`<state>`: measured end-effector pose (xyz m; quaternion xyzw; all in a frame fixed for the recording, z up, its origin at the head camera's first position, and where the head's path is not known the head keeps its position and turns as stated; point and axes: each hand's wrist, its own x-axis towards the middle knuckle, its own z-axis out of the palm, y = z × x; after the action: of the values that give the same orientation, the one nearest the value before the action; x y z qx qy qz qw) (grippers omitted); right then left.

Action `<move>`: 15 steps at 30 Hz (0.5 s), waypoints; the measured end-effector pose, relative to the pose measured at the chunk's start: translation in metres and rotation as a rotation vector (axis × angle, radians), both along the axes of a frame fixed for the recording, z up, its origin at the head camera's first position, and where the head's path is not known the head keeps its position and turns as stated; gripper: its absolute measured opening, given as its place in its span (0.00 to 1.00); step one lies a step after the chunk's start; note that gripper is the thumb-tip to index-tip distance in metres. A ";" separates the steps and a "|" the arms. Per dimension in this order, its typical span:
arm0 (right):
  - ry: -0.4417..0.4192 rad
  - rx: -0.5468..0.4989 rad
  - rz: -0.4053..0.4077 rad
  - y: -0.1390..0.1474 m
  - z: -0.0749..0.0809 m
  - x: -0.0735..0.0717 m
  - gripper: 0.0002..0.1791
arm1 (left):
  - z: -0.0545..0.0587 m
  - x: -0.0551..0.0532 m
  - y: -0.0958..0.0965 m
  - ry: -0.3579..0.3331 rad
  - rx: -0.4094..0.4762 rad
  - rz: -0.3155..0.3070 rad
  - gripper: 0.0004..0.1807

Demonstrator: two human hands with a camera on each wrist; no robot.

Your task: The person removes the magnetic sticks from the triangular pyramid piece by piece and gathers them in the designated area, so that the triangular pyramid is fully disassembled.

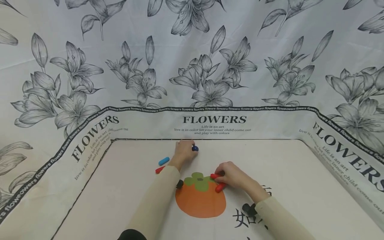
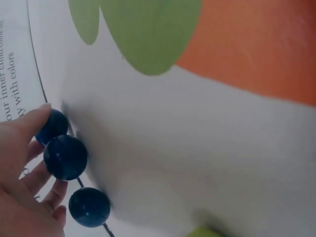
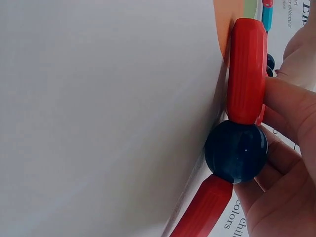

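My left hand (image 1: 183, 151) is beyond the printed persimmon and holds a dark blue ball (image 1: 195, 148). In the left wrist view its thumb and fingers are around the upper of three dark blue balls; the middle ball (image 2: 65, 157) and the lower ball (image 2: 89, 207) sit close by. Nearer and to the right, my right hand (image 1: 232, 174) grips a red rod (image 3: 247, 71) over the persimmon's edge. That rod touches a dark blue ball (image 3: 236, 151), and a second red rod (image 3: 202, 210) meets the ball from below. Fingertips behind the ball are partly hidden.
A light blue rod (image 1: 163, 161) and a red rod (image 1: 160, 170), partly covered by the left sleeve, lie left of the left hand. The printed orange persimmon (image 1: 201, 205) marks the white tablecloth. A yellow-green piece (image 2: 205, 232) shows at the left wrist view's bottom edge.
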<state>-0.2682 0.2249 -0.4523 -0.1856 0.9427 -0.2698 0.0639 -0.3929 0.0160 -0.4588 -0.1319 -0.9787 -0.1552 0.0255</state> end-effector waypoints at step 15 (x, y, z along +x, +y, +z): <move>0.058 0.013 0.073 0.002 0.003 0.003 0.05 | 0.017 0.046 -0.017 0.065 0.056 -0.224 0.25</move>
<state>-0.2647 0.2265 -0.4491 -0.2274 0.9384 -0.2559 0.0478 -0.3471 -0.0010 -0.4422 -0.2445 -0.9518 -0.1802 0.0434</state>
